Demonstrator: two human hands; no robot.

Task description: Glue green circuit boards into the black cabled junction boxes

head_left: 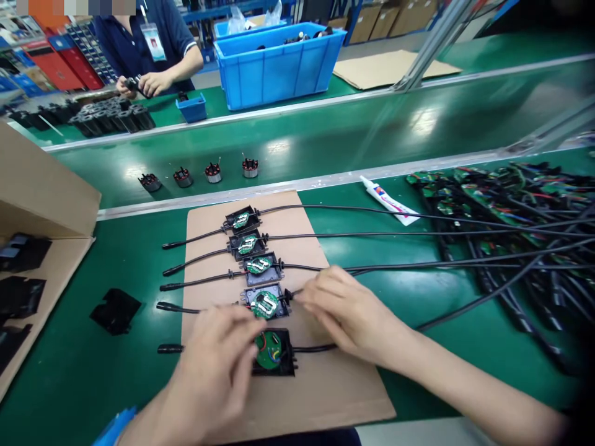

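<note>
Black rectangular plastic housings point(283, 372): five, in a column on the flat brown cardboard sheet point(334, 390), each containing a round green circuit board point(270, 353). Left hand point(214, 359), over the sheet's near half: fingers curled above the left side of the nearest housing, thumb and forefinger slightly parted; cannot tell whether anything is gripped. Right hand point(351, 310), over the sheet's right side: fingertips pinched together on the thin black cable point(297, 292) of the next housing. Left of sheet: open brown cardboard box point(46, 179), containing angular black plastic parts point(21, 297). Beyond sheet: large blue plastic bin point(279, 74), small dark parts point(309, 37) at its rim; small blue plastic bin point(193, 111), something dark inside.
</note>
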